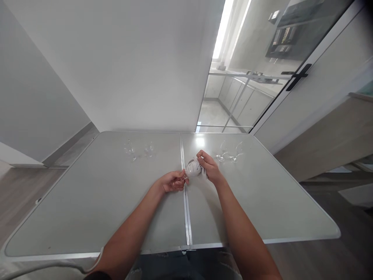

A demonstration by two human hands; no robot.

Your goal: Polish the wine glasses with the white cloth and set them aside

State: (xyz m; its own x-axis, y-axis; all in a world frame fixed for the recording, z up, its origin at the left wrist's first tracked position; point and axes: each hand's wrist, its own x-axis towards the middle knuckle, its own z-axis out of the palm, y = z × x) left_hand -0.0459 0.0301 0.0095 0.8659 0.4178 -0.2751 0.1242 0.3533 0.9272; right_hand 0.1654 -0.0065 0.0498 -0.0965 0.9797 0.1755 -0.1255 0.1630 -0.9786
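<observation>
Over the table's middle seam, a clear stemmed glass [192, 168] lies tilted on its side between my hands. My left hand [174, 181] is closed around its stem, with the foot mostly hidden by the fingers. At the rim, my right hand [208, 165] grips a white cloth [203, 171]; part of the cloth shows white through the bowl. Two more stemmed glasses, one [221, 152] nearer and one [236, 152] farther right, stand beyond my right hand. Two clear glasses [129, 149] [149, 149] are toward the back left, their outlines faint.
The pale folding table [96, 202] has a metal edge and a metal seam [186, 217] down its middle. A white wall [131, 70] rises behind it. Back right is a glass door with a black handle [298, 77]. A pale cable [58, 264] runs at lower left.
</observation>
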